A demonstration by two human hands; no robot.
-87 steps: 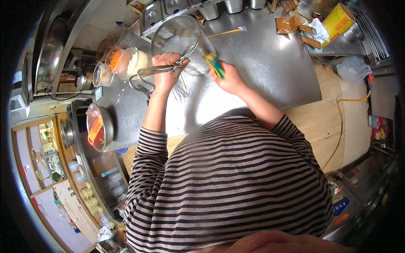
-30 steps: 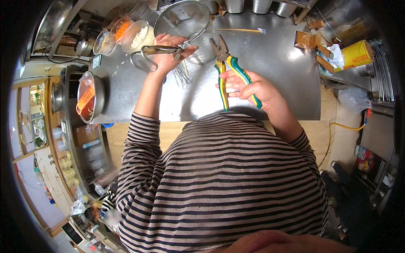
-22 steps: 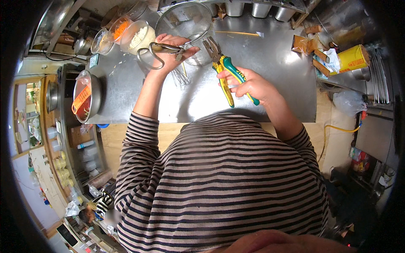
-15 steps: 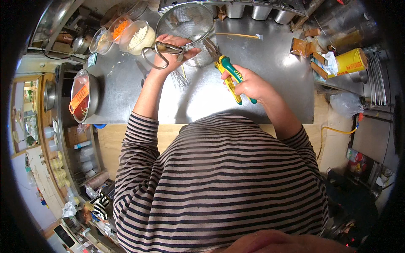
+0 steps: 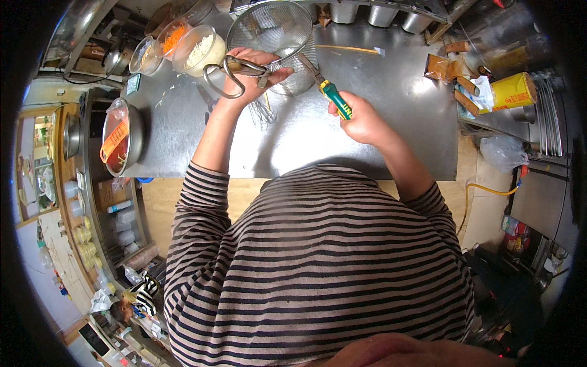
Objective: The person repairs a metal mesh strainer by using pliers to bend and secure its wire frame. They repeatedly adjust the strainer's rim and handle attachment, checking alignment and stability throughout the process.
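Gripping the bent metal handle (image 5: 249, 71) of a wire-mesh strainer (image 5: 272, 27), the left hand (image 5: 247, 90) is closing its fingers and thumb around it near the upper middle of the frame. The handle's long axis is running roughly sideways across the picture, its loops sticking out to the left of the hand and the mesh basket sitting above and to the right. The right hand (image 5: 359, 119), right of centre, is wrapping around the green and yellow grips of a pair of pliers (image 5: 331, 96). The pliers' long axis is slanting from that hand toward the upper left, and their metal nose is pointing at the lower right part of the strainer's rim; whether the two are touching or only lying just beside each other, I cannot tell, nor how far the jaws are parting. The strainer is lying up and to the left of the right hand, and the left hand is sitting nearer to it. Below the basket, a wire whisk (image 5: 263, 113) is lying on the steel table (image 5: 397, 128), while a bowl of white shreds (image 5: 199, 52) is standing toward the upper left
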